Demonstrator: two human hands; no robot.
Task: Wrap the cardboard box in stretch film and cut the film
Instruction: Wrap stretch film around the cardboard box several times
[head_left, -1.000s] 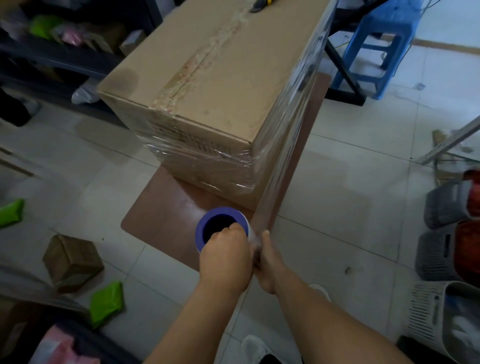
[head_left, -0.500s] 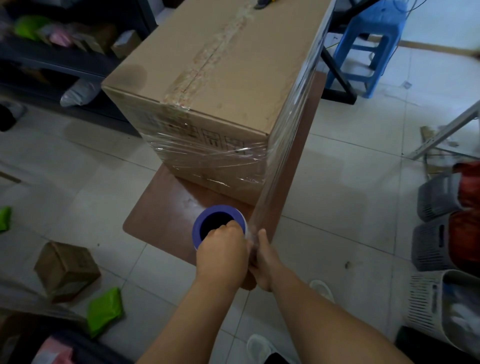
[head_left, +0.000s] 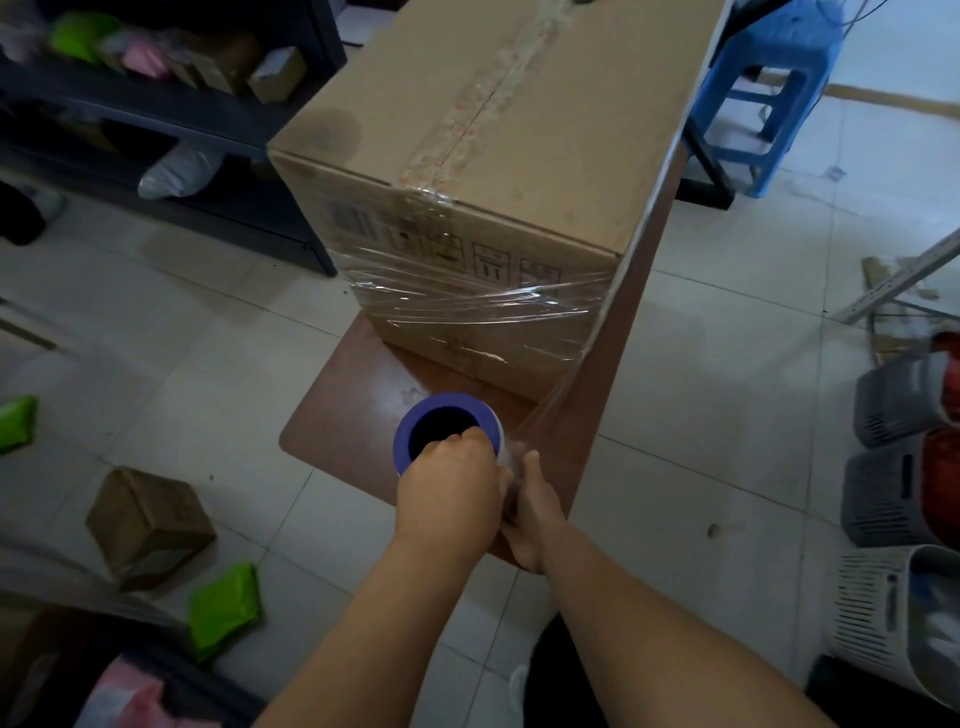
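A large taped cardboard box (head_left: 498, 156) stands on a brown table (head_left: 363, 405). Clear stretch film (head_left: 467, 306) bands its near face and runs down its right edge to a film roll with a purple core (head_left: 447, 415), held upright just above the table's near end. My left hand (head_left: 449, 499) grips the top of the roll, fingers curled over the core's rim. My right hand (head_left: 535, 509) holds the roll's right side, where the film sheet leaves it. The lower part of the roll is hidden behind my hands.
A dark shelf rack (head_left: 171, 119) with parcels stands at the left. A small box (head_left: 148, 525) and green bags (head_left: 223, 608) lie on the tiled floor. A blue stool (head_left: 769, 98) stands beyond the table, and slatted baskets (head_left: 893, 493) line the right side.
The view has swung left around the box's near corner, so more of the wrapped near face shows. Both hands keep their hold on the roll, and the film stays taut to the right edge.
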